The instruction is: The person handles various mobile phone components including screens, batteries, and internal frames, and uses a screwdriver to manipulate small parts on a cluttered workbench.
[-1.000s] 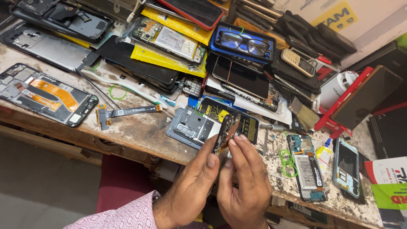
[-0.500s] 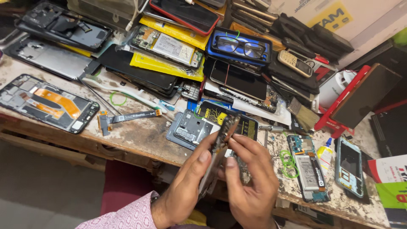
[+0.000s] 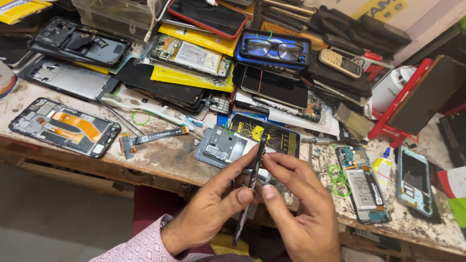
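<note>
Holding a thin phone frame [image 3: 252, 174] edge-on over the workbench [image 3: 165, 160] edge, we find our left hand [image 3: 213, 208] and right hand [image 3: 296, 213] both pinched shut on it at mid-length, its long axis running from one o'clock to seven o'clock.
</note>
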